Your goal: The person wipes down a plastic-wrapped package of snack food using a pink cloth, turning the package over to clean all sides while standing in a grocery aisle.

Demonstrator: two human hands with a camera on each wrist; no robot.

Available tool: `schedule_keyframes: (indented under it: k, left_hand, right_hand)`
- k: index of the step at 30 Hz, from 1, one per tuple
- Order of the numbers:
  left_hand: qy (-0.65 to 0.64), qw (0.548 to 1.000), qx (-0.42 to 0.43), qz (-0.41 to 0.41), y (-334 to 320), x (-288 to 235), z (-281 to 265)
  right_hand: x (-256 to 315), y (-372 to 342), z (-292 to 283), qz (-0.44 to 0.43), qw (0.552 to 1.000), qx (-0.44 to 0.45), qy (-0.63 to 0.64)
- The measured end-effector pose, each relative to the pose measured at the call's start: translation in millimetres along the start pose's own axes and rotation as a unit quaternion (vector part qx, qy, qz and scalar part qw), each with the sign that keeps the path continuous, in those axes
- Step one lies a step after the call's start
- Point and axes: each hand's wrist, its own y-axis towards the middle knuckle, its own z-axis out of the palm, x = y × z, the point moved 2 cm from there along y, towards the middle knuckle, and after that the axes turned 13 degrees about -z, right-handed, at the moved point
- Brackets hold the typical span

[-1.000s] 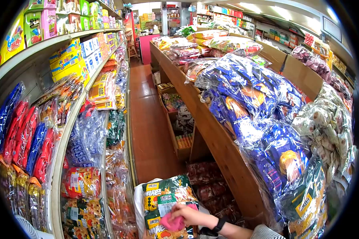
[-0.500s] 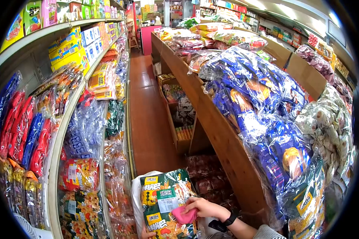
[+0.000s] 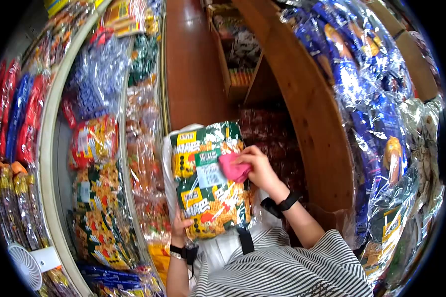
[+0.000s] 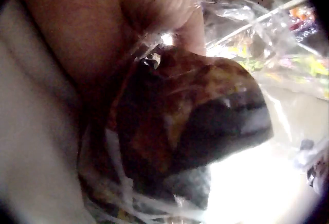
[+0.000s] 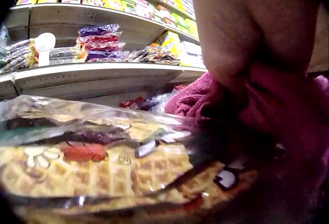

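A large clear-wrapped snack pack (image 3: 213, 208), green and yellow with a white barcode label, is held in front of the striped shirt. At its lower left edge my left hand (image 3: 180, 226) grips it, thumb on the front face; the other fingers are hidden behind. In the left wrist view that hand (image 4: 154, 8) is close up against the crinkled plastic. My right hand (image 3: 257, 167) pinches a bunched pink cloth (image 3: 234, 167) and presses it on the pack just right of the label. The right wrist view shows the cloth (image 5: 198, 98) over the wrapped pack (image 5: 92, 175), printed with waffle-like snacks.
Shelves (image 3: 59, 114) with bagged snacks line the left, with a small white fan (image 3: 26, 267) at the lower left. To the right runs a wooden counter (image 3: 302, 94) piled with blue bags (image 3: 381, 128). A reddish floor aisle (image 3: 186, 74) lies between, with cartons (image 3: 238, 59) under the counter.
The head view has tilted down, bringing the shirt and left forearm into sight. My right hand has moved the pink cloth up and right across the pack, from below the label to beside it.
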Motion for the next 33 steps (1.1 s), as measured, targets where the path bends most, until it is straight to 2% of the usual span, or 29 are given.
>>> schedule_keyframes:
  k: [2,3,5,7,9,11,13,15,16,17,18,19,22,23,25,27,29,31,33]
  left_hand:
    - [0.002,1.0,-0.007,-0.013,5.0,6.1,-6.3]
    - [0.008,1.0,0.014,0.015,10.7,16.0,-19.8]
    - [0.002,0.999,0.031,0.037,12.9,5.3,-5.0]
    - [0.032,0.999,0.014,0.032,15.4,8.5,-10.0]
    - [0.009,0.999,0.028,0.026,15.5,0.9,2.5]
    - [-0.02,0.999,0.021,0.013,9.7,-8.6,22.1]
    - [-0.052,0.999,0.013,0.002,7.8,-13.4,28.2]
    - [-0.02,0.999,0.028,0.019,6.9,-14.7,28.7]
    - [-0.022,0.997,0.058,-0.04,8.5,-5.7,6.9]
    - [-0.023,0.997,0.059,-0.043,8.1,-4.4,7.8]
    - [-0.034,0.998,0.043,-0.019,8.0,-4.4,8.6]
    - [-0.044,0.999,0.027,0.006,8.2,-4.6,8.8]
    - [-0.04,0.999,0.01,-0.032,13.1,9.9,-26.8]
    - [-0.035,0.998,0.013,-0.059,13.1,7.3,-24.5]
    - [-0.047,0.998,0.006,-0.051,10.2,5.3,-16.7]
    - [-0.058,0.998,-0.025,-0.015,9.3,4.1,-12.5]
    - [-0.054,0.998,-0.023,-0.013,10.4,1.3,-8.2]
    - [-0.057,0.998,-0.018,-0.006,13.8,4.9,-13.0]
    - [-0.058,0.997,0.022,-0.035,12.5,-2.8,-2.1]
  right_hand:
    - [9.2,-7.3,-2.6,0.031,0.998,-0.008,-0.052]
    - [18.2,-11.1,3.5,0.04,0.998,-0.003,-0.047]
    - [37.9,-11.9,22.0,0.032,0.995,-0.03,-0.093]
    - [56.4,-6.7,39.7,-0.018,0.997,0.018,-0.075]
    - [71.8,-1.4,60.1,-0.051,0.995,0.082,0.011]
    - [85.2,1.2,69.9,-0.123,0.985,0.117,0.042]
    - [77.1,2.4,67.5,-0.111,0.984,0.128,0.047]
    - [57.3,4.8,47.4,-0.091,0.993,0.078,0.01]
    - [42.6,4.6,35.4,-0.065,0.997,0.043,-0.023]
    - [30.6,4.2,19.4,-0.031,0.998,0.026,-0.053]
    - [15.8,0.4,6.0,0.003,0.999,0.01,-0.036]
    - [2.8,-6.5,-2.3,-0.007,1.0,-0.006,-0.008]
    - [8.6,-25.4,-17.8,0.0,1.0,0.018,-0.018]
    - [14.9,-34.1,-20.4,0.023,0.999,0.037,-0.004]
    - [25.7,-51.4,-29.4,0.046,0.997,0.054,0.013]
    - [33.9,-71.2,-35.4,0.053,0.978,0.173,0.106]
    - [33.3,-80.7,-32.4,0.057,0.973,0.171,0.141]
    - [30.6,-77.1,-33.3,0.056,0.986,0.115,0.104]
    - [24.3,-64.3,-28.3,0.041,0.999,0.017,0.027]
